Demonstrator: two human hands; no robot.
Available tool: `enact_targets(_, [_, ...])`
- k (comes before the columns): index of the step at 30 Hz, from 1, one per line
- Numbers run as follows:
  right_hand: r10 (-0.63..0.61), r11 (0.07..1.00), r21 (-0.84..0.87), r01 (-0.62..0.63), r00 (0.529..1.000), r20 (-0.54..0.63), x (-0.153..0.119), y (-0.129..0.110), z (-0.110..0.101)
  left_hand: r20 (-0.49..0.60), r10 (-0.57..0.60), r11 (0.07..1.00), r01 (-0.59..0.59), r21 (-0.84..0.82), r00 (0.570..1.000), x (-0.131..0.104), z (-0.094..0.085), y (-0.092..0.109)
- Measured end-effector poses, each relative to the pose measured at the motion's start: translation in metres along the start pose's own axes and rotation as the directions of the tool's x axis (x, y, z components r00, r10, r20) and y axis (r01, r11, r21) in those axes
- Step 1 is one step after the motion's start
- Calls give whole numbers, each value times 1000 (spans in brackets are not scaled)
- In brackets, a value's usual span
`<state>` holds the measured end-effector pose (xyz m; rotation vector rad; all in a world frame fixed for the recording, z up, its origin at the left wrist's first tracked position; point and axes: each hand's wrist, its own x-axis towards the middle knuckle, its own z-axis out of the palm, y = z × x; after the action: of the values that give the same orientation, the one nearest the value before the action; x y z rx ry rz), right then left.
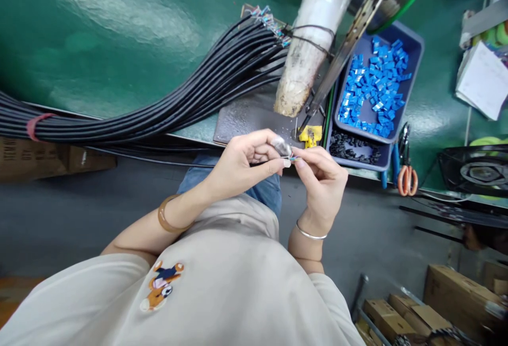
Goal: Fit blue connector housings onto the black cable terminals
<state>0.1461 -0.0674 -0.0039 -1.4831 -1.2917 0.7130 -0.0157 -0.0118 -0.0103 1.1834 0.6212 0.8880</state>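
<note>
In the head view my left hand [254,158] pinches a black cable [259,164] close to its stripped end, with silvery wrapping on a fingertip. Thin coloured wires [292,158] stick out of that end. My right hand [319,174] has its thumb and forefinger closed on these wires, almost touching the left fingertips. Both hands are just off the bench's front edge. Behind them lies a dark mat [242,118] with a small yellow piece [310,135] near its right side. A thick bundle of black cables [190,94], wires bared at its end, stretches across to the left.
A wrapped white tube [313,34] and a metal bar [341,60] slant down above the mat. To the right stands a bin [415,55] of blue connectors [373,92], over another with black parts [353,147]. Orange-handled scissors [407,179] hang at the edge. Cardboard boxes [460,298] stand lower right.
</note>
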Motion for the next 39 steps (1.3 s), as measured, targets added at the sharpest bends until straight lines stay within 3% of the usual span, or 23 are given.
enact_targets(4, [-87, 983, -182, 38, 959, -271, -5, -15, 1, -2, -40, 999, 40, -11, 999, 0, 2, 1])
enact_targets(6, [-233, 951, -285, 122, 889, -394, -7, -26, -2, 27, -48, 999, 48, -2, 999, 1, 1, 1])
enact_targets(8, [-377, 900, -394, 186, 785, -491, -8, -34, -12, 41, -54, 999, 55, -4, 998, 1, 0, 0])
enact_targets(10, [-437, 845, -518, 132, 729, -527, -7, -35, -31, 40, -54, 998, 54, 12, 998, 1, -1, 0])
enact_targets(11, [-417, 804, -592, 57, 763, -494, -5, -33, -44, 37, -49, 998, 48, 41, 998, 0, -1, 0])
enact_targets(12, [-380, 737, -675, 4, 829, -411, -3, -28, -57, 32, -33, 995, 30, 91, 999, -1, 0, 0])
enact_targets(13, [-304, 668, -742, -59, 889, -344, 0, -23, -70, 30, -2, 986, -3, 167, 1000, -2, 1, 1])
enact_targets(15, [-151, 553, -828, -93, 966, -209, 8, -9, -94, 59, 113, 918, -127, 376, 992, -6, 6, 4])
enact_targets(18, [-56, 488, -867, -106, 987, -153, 22, 9, -112, 200, 316, 633, -363, 684, 928, -13, 18, 10])
enact_targets(20, [-42, 499, -862, -92, 991, -130, 32, 16, -112, 292, 378, 429, -446, 786, 879, -16, 24, 11])
enact_targets(21, [-45, 509, -857, -79, 992, -118, 36, 18, -111, 321, 384, 381, -465, 799, 866, -16, 26, 11])
enact_targets(22, [-49, 519, -853, -63, 994, -103, 40, 20, -108, 333, 375, 393, -474, 788, 865, -15, 26, 10])
enact_targets(24, [-56, 529, -848, -30, 996, -71, 47, 23, -105, 295, 324, 577, -435, 691, 899, -11, 23, 6])
enact_targets(26, [-50, 521, -853, -12, 998, -45, 51, 26, -103, 176, 201, 828, -263, 495, 964, -5, 16, 3])
enact_targets(28, [-42, 509, -860, -10, 998, -36, 53, 28, -101, 35, 24, 963, -33, 267, 999, 0, 7, 1])
enact_targets(31, [-72, 573, -817, -59, 990, -122, 50, 24, -94, -78, -113, 992, 118, 53, 990, 5, -2, 1])
enact_targets(33, [-113, 717, -689, -104, 959, -262, 42, 14, -82, -99, -118, 993, 120, 8, 988, 6, -3, 2])
enact_targets(35, [-150, 877, -476, -57, 911, -385, 31, 0, -66, -103, -107, 994, 108, 4, 989, 6, -1, 2])
enact_targets(37, [-159, 950, -309, 36, 911, -382, 18, -13, -46, -97, -82, 996, 86, 29, 992, 5, 2, 2])
enact_targets(39, [-158, 976, -187, 108, 948, -277, 7, -22, -27, -88, -49, 996, 55, 70, 995, 3, 5, 1])
